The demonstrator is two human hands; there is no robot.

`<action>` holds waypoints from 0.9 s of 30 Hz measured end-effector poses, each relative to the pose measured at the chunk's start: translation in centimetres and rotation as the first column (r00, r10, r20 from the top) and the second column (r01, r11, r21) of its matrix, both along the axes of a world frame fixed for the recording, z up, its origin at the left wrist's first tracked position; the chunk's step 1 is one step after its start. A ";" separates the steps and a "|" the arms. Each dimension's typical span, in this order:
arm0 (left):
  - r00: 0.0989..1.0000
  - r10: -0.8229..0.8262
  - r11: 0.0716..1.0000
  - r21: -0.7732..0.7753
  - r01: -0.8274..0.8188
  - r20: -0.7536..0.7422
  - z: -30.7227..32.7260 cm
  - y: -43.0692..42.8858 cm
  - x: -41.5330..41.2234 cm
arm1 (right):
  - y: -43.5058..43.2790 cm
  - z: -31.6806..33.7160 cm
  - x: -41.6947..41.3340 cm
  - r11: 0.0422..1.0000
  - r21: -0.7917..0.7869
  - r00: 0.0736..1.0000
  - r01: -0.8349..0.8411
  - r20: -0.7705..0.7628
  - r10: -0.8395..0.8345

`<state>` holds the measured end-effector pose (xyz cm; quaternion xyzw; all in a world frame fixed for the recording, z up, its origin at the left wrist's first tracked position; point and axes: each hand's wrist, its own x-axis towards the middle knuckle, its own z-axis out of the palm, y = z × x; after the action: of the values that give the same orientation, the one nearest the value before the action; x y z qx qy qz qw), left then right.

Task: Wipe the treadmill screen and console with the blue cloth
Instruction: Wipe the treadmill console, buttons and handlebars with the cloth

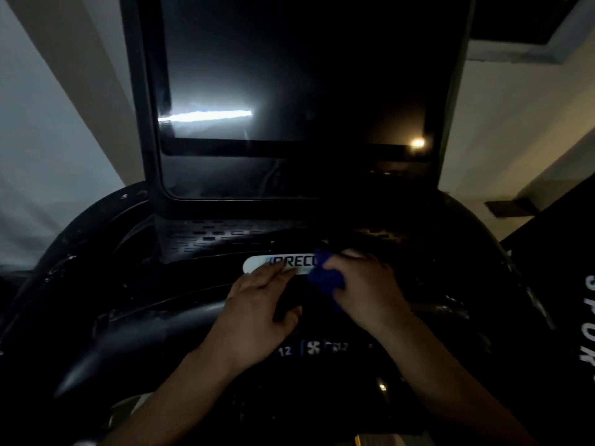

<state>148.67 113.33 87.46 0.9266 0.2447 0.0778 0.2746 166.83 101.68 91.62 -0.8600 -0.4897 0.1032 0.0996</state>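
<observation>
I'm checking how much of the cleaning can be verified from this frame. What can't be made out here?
All in the head view:
- Logo plate: its right end is covered by the blue cloth and the right hand.
- Screen: dark with glare, so smudges cannot be judged; its top is cut off by the frame edge.
- Console buttons: dim and blurred, partly under the left hand.

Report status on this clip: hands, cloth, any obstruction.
Right hand grip shut on bunched blue cloth, pressed at white logo badge. Left hand flat, open, on black console. Dark screen unobstructed.
</observation>
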 end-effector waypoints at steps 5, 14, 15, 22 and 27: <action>1.000 0.004 0.999 0.038 -0.003 -0.020 0.9 -1.5 3.3 | -4.1 -0.5 4.8 0.995 -0.062 0.995 0.081 -0.059 -0.084; 0.986 0.047 0.983 0.180 -0.018 -0.159 1.0 -4.5 5.1 | -4.3 -1.5 4.3 0.988 0.156 0.974 -0.018 -0.221 0.053; 0.986 0.047 0.983 0.182 -0.017 -0.160 1.0 -4.4 5.0 | -5.6 -1.5 5.5 0.992 0.123 0.964 0.035 -0.264 -0.002; 0.979 0.069 0.983 0.182 -0.033 -0.194 1.7 -4.8 5.2 | -5.0 -1.5 5.2 0.990 0.139 0.960 -0.009 -0.276 0.047; 0.979 0.067 0.988 0.149 -0.038 -0.195 2.0 -4.8 5.1 | -1.2 -1.0 4.1 0.982 0.154 0.970 -0.113 -0.198 0.143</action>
<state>153.75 108.48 89.44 0.9404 0.2893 0.0094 0.1786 170.93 100.48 90.63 -0.8018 -0.5372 0.1638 0.2041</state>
